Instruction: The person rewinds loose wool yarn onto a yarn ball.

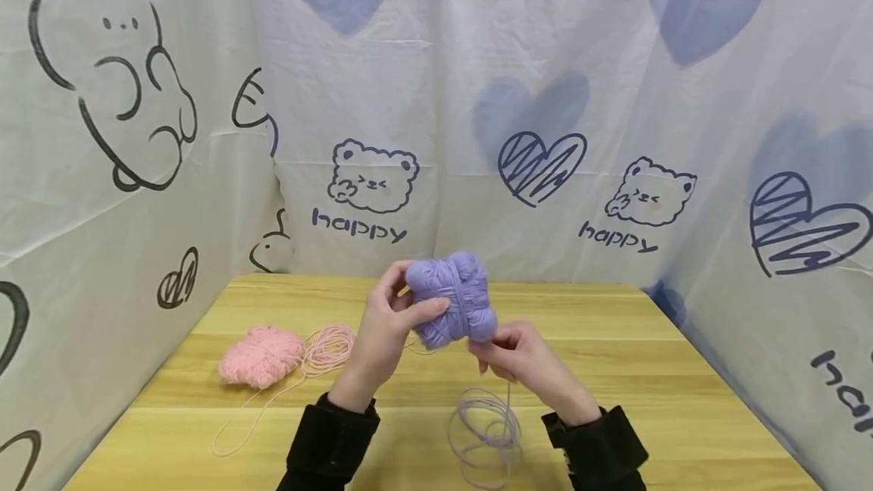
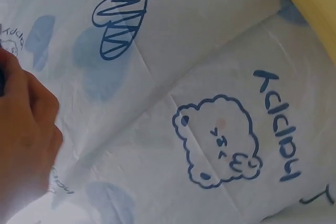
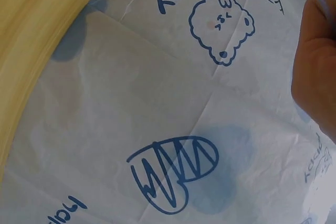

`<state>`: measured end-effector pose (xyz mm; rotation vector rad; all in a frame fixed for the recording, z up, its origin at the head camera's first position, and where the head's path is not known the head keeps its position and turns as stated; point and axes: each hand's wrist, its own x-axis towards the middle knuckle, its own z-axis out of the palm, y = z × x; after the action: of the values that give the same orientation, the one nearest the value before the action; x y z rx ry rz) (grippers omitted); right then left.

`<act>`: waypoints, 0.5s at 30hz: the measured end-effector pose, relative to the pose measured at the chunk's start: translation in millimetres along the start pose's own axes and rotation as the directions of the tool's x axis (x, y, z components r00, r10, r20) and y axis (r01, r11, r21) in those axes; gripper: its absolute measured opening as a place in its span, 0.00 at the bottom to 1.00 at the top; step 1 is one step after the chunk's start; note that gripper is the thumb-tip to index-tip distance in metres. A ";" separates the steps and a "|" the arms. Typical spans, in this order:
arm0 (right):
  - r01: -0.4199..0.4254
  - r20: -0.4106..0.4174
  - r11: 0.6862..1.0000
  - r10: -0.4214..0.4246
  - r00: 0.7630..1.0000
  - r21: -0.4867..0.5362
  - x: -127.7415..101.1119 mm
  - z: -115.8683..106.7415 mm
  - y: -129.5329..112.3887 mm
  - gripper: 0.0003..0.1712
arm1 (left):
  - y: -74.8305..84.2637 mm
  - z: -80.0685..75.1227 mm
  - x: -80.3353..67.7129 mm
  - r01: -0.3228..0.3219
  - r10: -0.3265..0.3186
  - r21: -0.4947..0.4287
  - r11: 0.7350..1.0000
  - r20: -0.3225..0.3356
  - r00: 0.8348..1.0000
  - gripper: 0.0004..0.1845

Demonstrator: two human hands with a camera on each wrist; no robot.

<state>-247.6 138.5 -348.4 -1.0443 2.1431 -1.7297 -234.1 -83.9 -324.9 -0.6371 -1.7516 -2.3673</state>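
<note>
Left hand [image 1: 382,332] curls round the purple yarn bundle [image 1: 465,294], up above the table [image 1: 648,400]; it should be light, soft and squishy (squeezing shouldn't hurt it), so grab its wrapped middle, while the right hand [image 1: 530,366] pinches the loose string [image 1: 507,442] by the bundle's bottom corner

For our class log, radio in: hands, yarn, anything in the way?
Left hand gripping purple yarn bundle. Right hand pinching purple strand by bundle's lower corner. Loose purple coil on table below; no visible obstruction.
</note>
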 end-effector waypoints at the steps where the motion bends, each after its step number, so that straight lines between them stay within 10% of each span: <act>1: 0.002 0.008 1.000 -0.002 1.000 0.002 0.0 -0.9 0.9 0.16 | 0.3 -1.4 -0.2 0.005 -0.004 -0.028 1.000 0.035 0.999 0.29; 5: 0.031 0.036 1.000 -0.031 0.999 -0.002 -1.3 -6.7 2.4 0.15 | 2.3 -7.2 -0.5 0.037 -0.012 -0.103 0.994 0.233 0.972 0.29; 9: -0.013 -0.016 1.000 0.012 1.000 -0.016 -4.0 -11.3 0.0 0.13 | 4.5 -8.3 -2.1 0.029 -0.035 0.020 0.999 0.423 0.905 0.29; 15: -0.123 -0.154 0.992 0.119 0.981 -0.016 -4.6 -10.6 -6.3 0.17 | 0.0 -3.8 -4.1 -0.024 -0.131 0.293 0.956 0.498 0.857 0.28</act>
<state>-247.6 149.2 -340.6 -0.7917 2.2728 -1.7824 -231.4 -88.1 -327.5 -1.2747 -2.2920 -2.0192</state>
